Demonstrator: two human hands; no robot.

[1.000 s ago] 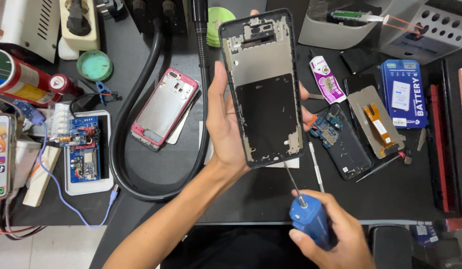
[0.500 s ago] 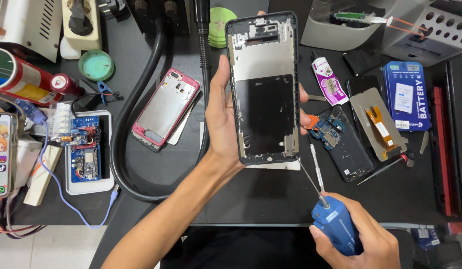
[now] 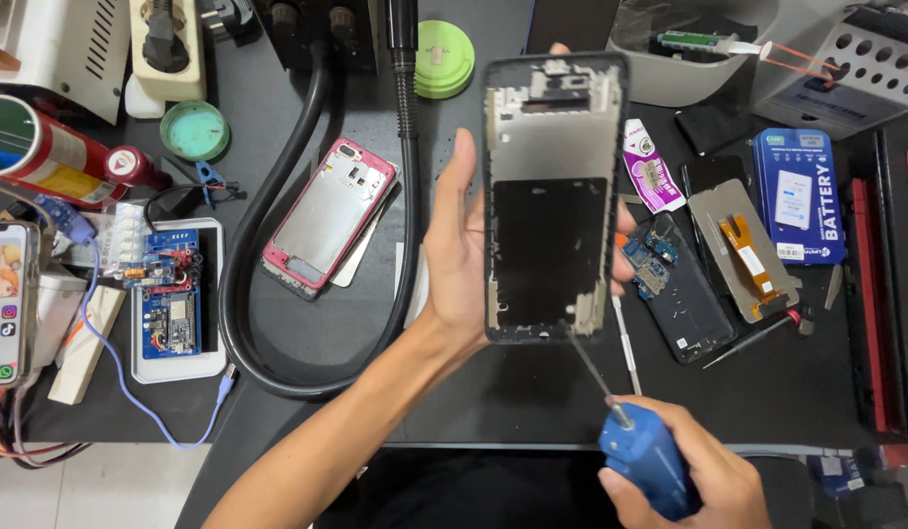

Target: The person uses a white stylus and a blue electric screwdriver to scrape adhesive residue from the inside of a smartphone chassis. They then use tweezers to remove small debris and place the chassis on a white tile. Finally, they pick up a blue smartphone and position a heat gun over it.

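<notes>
My left hand holds a black phone frame upright above the dark bench, inner side facing me, with bare metal at its top and a black panel in the middle. My right hand grips a blue-handled screwdriver at the lower right. Its thin shaft angles up, and the tip touches the frame's lower right corner.
A pink phone frame lies left of the hand, inside a loop of black hose. A circuit board rests on a white tray. Opened phone parts, a blue battery pack, tweezers and a green lid lie about.
The frame has shifted slightly right and stayed upright. My right hand with the screwdriver has moved right and down, the tip staying at the frame's lower edge.
</notes>
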